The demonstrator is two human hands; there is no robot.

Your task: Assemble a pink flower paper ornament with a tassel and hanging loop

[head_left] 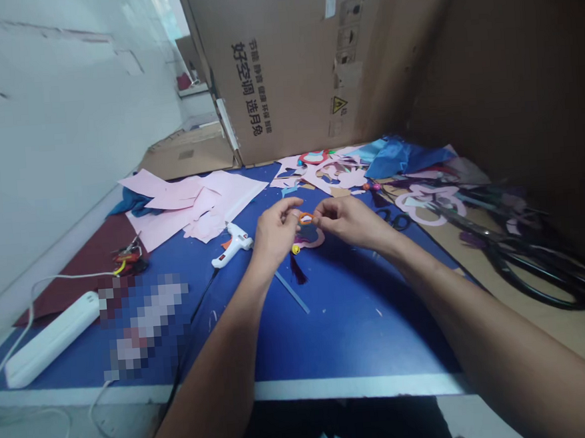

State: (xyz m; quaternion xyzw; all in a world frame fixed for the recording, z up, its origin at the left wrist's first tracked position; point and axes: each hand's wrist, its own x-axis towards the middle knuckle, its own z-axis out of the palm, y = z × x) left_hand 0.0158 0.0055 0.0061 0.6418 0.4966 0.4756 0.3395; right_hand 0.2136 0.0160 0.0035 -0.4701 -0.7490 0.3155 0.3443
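Over the middle of the blue table, a small orange ring-shaped piece point(306, 218) sits between my fingertips. My right hand point(347, 220) pinches its right side, and the fingers of my left hand point(277, 228) are curled round its left side. Just below it is a pink paper cutout with a wavy outline point(315, 239), partly hidden by my hands. A yellow bell point(295, 249) and a dark red tassel point(299, 270) hang or lie by the cutout; whether they join the orange piece cannot be seen. A white glue gun point(234, 244) lies left of my left hand.
Pink paper sheets point(205, 198) cover the back left, with paper scraps point(339, 175) and blue cloth point(393, 155) behind my hands. Large black-handled scissors point(505, 257) lie at right. A white power strip point(55, 339) is at left. A tall cardboard box point(292, 65) closes off the back.
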